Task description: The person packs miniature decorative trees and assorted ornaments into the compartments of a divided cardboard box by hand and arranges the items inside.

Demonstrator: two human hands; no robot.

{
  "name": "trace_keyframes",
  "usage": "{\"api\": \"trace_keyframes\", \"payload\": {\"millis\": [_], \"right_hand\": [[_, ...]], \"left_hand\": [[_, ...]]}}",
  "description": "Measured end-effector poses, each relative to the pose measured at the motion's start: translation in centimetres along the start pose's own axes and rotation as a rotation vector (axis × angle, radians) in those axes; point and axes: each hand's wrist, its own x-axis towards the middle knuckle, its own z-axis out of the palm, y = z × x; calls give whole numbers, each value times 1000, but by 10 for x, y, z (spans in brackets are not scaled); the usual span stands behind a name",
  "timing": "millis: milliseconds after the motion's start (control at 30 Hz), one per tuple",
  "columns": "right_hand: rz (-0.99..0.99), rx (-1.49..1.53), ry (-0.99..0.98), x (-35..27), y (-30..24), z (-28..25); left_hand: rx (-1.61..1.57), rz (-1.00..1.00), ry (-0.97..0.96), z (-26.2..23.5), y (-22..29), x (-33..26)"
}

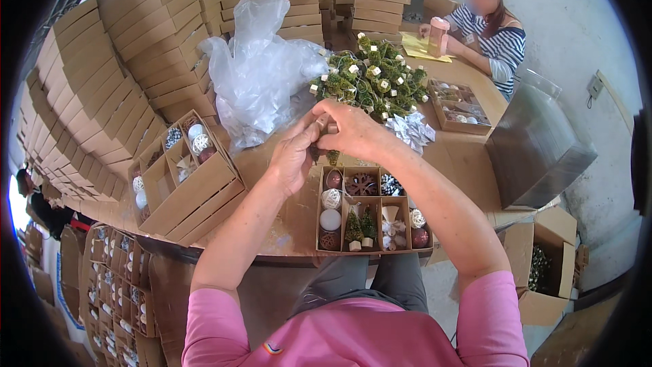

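Observation:
My left hand [293,155] and my right hand [351,128] meet above the table, fingers closed together around a small artificial tree [333,156]. Only its green tip shows below the fingers; the rest is hidden. Just beneath stands a divided cardboard box [375,253] of ornaments. Two small green trees [360,225] with pale block bases lie in its middle compartment. Around them are a white woven ball [331,198], a plain white ball [330,219], brown balls and a dark snowflake-like piece [360,184]. Beyond my hands is a heap of small trees [373,78].
Crumpled clear plastic [255,75] and tall stacks of cardboard boxes [153,34] stand at left. Stacked filled boxes [197,197] are nearer. White pieces [411,132] lie beside the heap. A dark grey box-shaped object [536,146] stands right. A co-worker [492,41] sits across at far right.

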Motion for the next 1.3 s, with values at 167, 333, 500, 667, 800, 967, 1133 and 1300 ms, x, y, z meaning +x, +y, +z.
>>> {"api": "trace_keyframes", "payload": {"millis": [167,333,500,667,800,967,1133,1300], "right_hand": [[-50,104,42,-3,4,-4],[-36,216,-28,-8,15,-27],[-31,140,-86,-9,15,-39],[-106,37,-205,-7,-9,-34],[-140,72,-218,-7,-25,-24],[69,114,-180,-17,-29,-27],[-80,210,193,-26,-19,-13],[41,900,120,-53,5,26]], "left_hand": [[-206,-37,-59,-6,-5,1],[-146,-209,-47,-53,-10,-19],[590,13,73,-52,7,-29],[557,213,19,-15,34,-33],[108,-7,-105,4,11,-21],[-273,-221,-317,13,10,-22],[-266,-94,-244,-1,3,-17],[-447,89,-112,2,13,-15]]}}
